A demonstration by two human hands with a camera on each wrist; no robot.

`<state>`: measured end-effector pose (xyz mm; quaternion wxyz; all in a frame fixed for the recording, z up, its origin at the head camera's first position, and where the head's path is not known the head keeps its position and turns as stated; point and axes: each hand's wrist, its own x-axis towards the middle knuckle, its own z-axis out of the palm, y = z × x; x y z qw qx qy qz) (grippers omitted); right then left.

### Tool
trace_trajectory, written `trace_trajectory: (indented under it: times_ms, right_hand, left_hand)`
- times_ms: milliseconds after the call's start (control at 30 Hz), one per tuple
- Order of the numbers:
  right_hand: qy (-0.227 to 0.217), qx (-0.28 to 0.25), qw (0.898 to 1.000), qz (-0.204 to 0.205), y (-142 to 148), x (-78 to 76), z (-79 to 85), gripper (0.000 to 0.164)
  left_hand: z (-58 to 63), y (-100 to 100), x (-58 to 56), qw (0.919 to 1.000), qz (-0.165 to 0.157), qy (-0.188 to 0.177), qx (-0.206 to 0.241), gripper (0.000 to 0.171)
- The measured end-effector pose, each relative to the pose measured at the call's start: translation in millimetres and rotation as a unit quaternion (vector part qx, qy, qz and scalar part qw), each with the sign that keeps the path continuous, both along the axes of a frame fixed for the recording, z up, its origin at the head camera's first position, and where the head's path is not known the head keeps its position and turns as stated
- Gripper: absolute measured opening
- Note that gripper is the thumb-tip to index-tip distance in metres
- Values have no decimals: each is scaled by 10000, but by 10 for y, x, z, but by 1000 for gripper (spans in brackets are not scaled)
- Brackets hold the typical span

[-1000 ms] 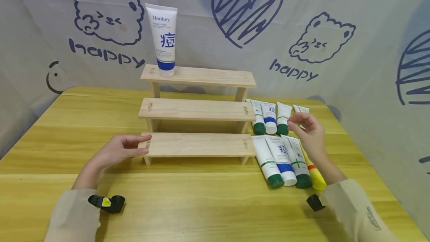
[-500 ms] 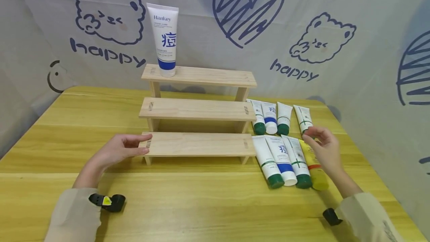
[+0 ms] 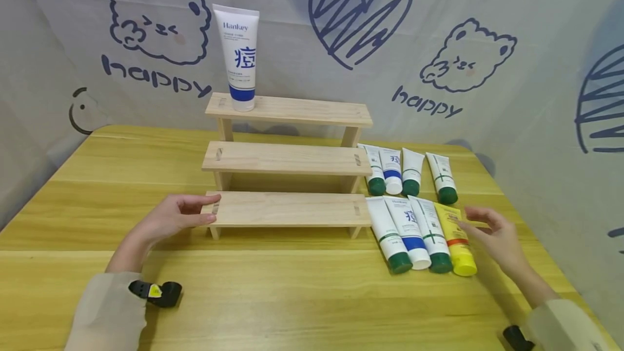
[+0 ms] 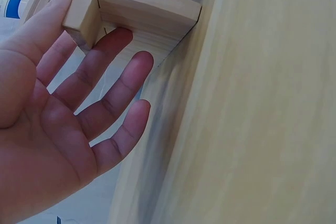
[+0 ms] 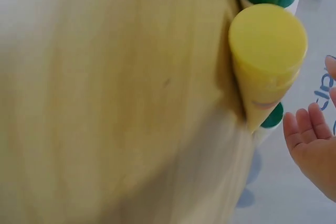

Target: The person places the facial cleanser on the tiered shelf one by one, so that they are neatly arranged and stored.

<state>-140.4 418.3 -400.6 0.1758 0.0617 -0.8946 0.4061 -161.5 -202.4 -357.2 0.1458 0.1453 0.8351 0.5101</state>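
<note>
A three-tier wooden display stand (image 3: 287,210) stands on the table. My left hand (image 3: 170,215) holds the left end of its lowest shelf; in the left wrist view the thumb lies on the board (image 4: 81,17) and the other fingers reach below it. My right hand (image 3: 497,240), fingers loosely bent and holding nothing, hovers beside a yellow squeeze tube (image 3: 453,234) with a red band. That tube lies at the right end of the front row. One white Hankey tube with a blue band (image 3: 239,56) stands cap-down at the left of the top shelf.
Right of the stand, white tubes with green caps (image 3: 429,232) and a blue-banded tube (image 3: 408,229) lie in the front row. Behind them lies a second row, its rightmost tube (image 3: 442,177) set slightly apart. A printed cloth (image 3: 292,31) hangs behind the table (image 3: 292,297).
My right hand has moved right and toward me, from over the back row to the yellow tube's right side, uncovering tubes. My left hand stays on the shelf end.
</note>
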Motion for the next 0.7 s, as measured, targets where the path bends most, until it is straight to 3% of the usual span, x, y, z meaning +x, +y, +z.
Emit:
trace_trajectory:
  times_ms: [233,400,533,700]
  right_hand:
    - [-930,366,9950,14,-149,174,205,45]
    - [-1555,688,9854,-31,-47,102,85,51]
    - [-1863,647,9803,134,66,23,-28,56]
    - [-2509,322,9672,225,65,15,49,62]
  left_hand:
    - [1,-11,2,10000,1,-7,-9,57]
    - [1,-6,7,10000,-11,20,-28,56]
    - [-3,-7,9,10000,7,12,-49,57]
    - [-13,-12,5,10000,53,-29,-52,57]
